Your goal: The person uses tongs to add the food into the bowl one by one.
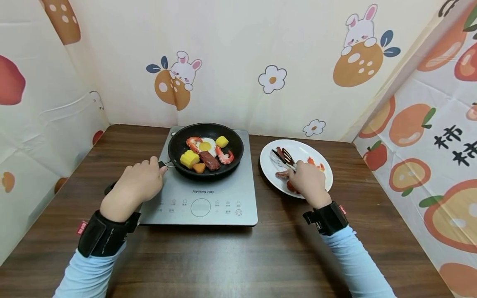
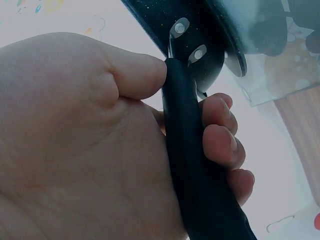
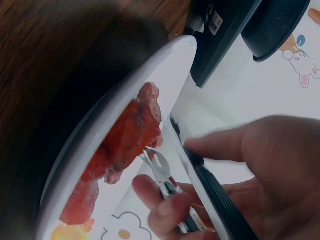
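Note:
My left hand grips the black handle of a frying pan, its thumb along the top and fingers curled around. The pan holds a fried egg, shrimp, corn pieces, a brown meat piece and a small orange-brown piece. Over a white plate, my right hand holds metal tongs with black grips between thumb and fingers. Their two arms stand apart, tips close to reddish meat pieces on the plate; nothing shows between them.
Beneath the pan lies a silver induction cooktop with a touch panel along its front. The plate stands right of it on the brown wooden table. Printed cloth walls enclose the back and both sides.

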Demonstrator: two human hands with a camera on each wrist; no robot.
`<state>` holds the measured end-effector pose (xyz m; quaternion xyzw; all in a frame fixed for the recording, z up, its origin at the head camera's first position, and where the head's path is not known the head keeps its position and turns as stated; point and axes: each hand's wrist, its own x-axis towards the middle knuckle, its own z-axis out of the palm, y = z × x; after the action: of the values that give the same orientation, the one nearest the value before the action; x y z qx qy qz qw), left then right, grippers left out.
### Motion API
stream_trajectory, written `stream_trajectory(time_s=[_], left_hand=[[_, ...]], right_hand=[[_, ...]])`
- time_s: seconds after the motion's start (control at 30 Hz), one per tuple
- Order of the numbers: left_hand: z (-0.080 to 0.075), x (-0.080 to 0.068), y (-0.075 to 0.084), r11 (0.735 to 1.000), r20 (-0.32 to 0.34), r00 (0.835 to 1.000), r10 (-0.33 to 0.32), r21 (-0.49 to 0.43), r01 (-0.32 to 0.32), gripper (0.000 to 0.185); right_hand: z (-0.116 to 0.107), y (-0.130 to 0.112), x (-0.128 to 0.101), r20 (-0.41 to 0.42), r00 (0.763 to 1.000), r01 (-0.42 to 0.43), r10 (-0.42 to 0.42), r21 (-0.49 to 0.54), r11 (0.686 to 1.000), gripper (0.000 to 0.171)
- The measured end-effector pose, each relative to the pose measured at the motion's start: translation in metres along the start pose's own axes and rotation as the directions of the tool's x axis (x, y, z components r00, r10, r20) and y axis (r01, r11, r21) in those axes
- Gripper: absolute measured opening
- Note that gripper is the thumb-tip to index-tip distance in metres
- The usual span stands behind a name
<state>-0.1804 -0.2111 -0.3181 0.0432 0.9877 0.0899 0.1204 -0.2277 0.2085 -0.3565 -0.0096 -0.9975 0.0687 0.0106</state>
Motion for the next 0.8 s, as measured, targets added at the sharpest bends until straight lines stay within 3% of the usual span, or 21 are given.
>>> stream_trajectory(time_s=[0.17, 0.8], left_hand=[[0.000, 0.000, 0.001, 1.000, -0.002, 1.000, -0.001, -0.001, 0.001, 0.045], [0.000, -0.001, 0.000, 1.000, -0.013, 1.000, 0.010, 0.003, -0.010, 0.043]], right_hand=[[0.001, 0.002, -0.002, -0.046, 0.999, 0.027, -0.027, 0.004, 1.000, 0.024], [-0.005, 0.006, -0.013, -0.111, 0.992, 0.057, -0.054, 0.021, 0.998, 0.020]])
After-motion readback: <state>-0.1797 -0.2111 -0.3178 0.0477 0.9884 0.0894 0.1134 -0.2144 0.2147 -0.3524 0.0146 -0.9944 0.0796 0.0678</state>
